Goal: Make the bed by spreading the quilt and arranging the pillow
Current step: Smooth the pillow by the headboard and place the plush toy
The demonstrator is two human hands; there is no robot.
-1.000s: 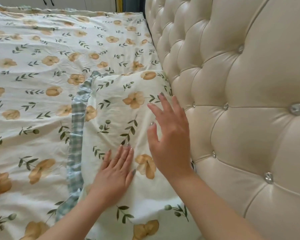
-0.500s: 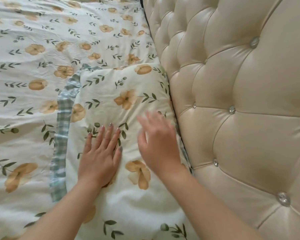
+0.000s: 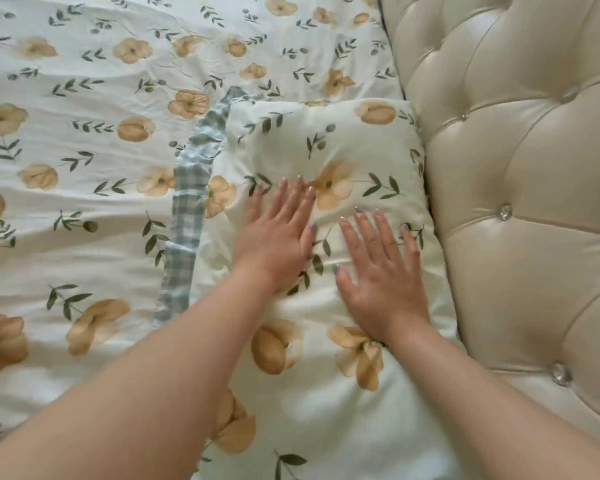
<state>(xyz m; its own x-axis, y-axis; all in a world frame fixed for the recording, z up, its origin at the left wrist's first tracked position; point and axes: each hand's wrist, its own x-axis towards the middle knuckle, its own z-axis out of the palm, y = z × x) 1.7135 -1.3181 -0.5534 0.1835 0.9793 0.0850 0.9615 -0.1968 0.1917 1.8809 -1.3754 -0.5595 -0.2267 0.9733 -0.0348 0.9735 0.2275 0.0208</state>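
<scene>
1. Squarely atop the floral pillow (image 3: 329, 140), the left hand (image 3: 274, 244) and right hand (image 3: 385, 282) press flat, fingers straight, gripping nothing.
2. Pillow abuts the tufted headboard (image 3: 520, 174) at three o'clock.
3. Floral quilt (image 3: 84, 133) spreads from nine to twelve o'clock.

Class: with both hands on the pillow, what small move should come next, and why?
Probably slide both palms outward to smooth the pillow. The left hand and right hand lie flat side by side on its middle, creases show in the cover around them, and the pillow already sits against the headboard, so it likely needs no shifting.
</scene>
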